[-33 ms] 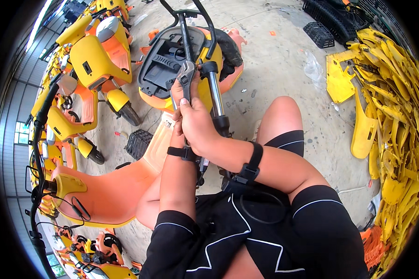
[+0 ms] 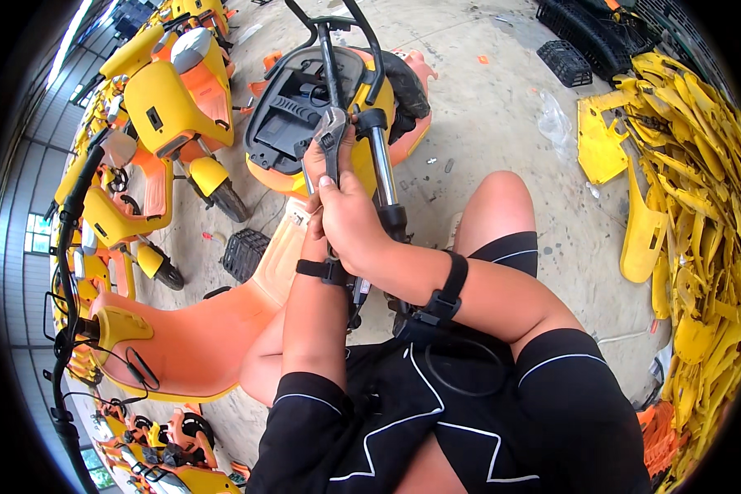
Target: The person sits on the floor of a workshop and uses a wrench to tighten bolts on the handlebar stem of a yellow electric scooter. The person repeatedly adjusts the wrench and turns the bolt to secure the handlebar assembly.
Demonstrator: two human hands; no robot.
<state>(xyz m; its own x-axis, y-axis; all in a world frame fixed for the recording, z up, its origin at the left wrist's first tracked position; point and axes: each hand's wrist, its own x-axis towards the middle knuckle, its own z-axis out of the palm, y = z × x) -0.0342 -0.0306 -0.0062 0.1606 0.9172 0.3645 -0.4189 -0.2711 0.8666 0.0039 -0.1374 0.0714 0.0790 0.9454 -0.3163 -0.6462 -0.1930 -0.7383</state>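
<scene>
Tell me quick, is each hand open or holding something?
Left hand: partly hidden behind the wrench; can't tell if it's open or closed.
Right hand: closed, holding the wrench by its handle.

No lettering or numbers legible. Pale patch [image 2: 297, 213] with dark marks on orange scooter bodywork [image 2: 214, 329], left; unreadable.

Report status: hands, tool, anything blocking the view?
Right hand closed around adjustable wrench. Left hand behind it, mostly hidden, grip unclear. Wrench head beside shiny metal tube, contact unclear. Right hand blocks view of left.
</scene>
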